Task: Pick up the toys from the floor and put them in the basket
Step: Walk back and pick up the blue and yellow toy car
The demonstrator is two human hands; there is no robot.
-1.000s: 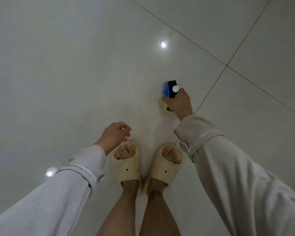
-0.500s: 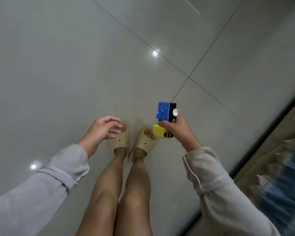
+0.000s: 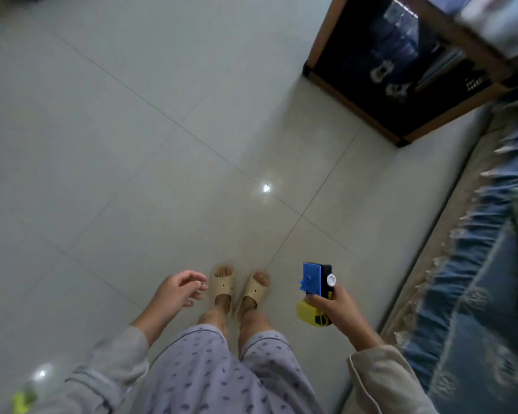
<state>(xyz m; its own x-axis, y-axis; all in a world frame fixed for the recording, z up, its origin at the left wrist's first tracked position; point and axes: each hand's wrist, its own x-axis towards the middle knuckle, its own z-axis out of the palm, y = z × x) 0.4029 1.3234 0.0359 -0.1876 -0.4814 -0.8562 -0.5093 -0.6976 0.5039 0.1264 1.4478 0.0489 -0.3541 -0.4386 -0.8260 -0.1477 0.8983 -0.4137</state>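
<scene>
My right hand [image 3: 338,310] grips a blue, black and yellow toy vehicle [image 3: 315,291] with a white wheel, held well above the floor to the right of my feet. My left hand [image 3: 178,289] hangs empty with its fingers loosely spread, left of my slippers. A small yellow-green object [image 3: 23,400], blurred, lies on the floor at the bottom left corner. No basket is in view.
I stand on pale floor tiles [image 3: 132,144] in beige slippers [image 3: 240,286]. A dark glass-fronted cabinet with a wooden frame [image 3: 401,64] stands at the upper right. A blue patterned rug with fringe [image 3: 476,279] runs along the right side.
I have stood up from a crouch, lifting the toy off the floor in my right hand. The view has swung right, bringing the cabinet and rug into sight.
</scene>
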